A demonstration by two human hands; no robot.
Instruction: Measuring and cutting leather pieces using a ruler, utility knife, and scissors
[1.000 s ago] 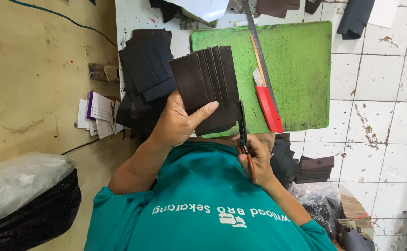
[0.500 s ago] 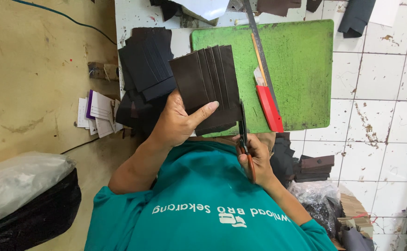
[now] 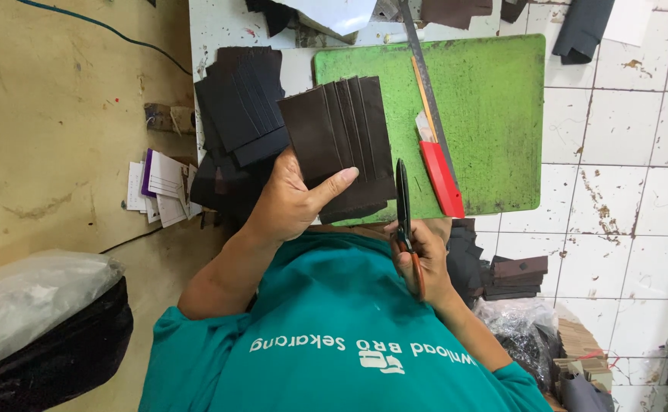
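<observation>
My left hand [image 3: 292,202] grips a fanned stack of dark brown leather pieces [image 3: 342,130], thumb laid across their lower edge, held above the near edge of a green cutting mat [image 3: 494,114]. My right hand [image 3: 425,263] holds scissors [image 3: 403,194] with orange handles, blades together and pointing up, just right of the fanned pieces and close to my teal shirt.
A red utility knife [image 3: 441,175] and a long metal ruler [image 3: 425,84] lie on the mat. A pile of black leather pieces [image 3: 242,107] sits left of the mat, paper cards [image 3: 158,187] beside it. More dark pieces [image 3: 513,275] lie on the white tiled floor at right. A black bag [image 3: 36,336] is at lower left.
</observation>
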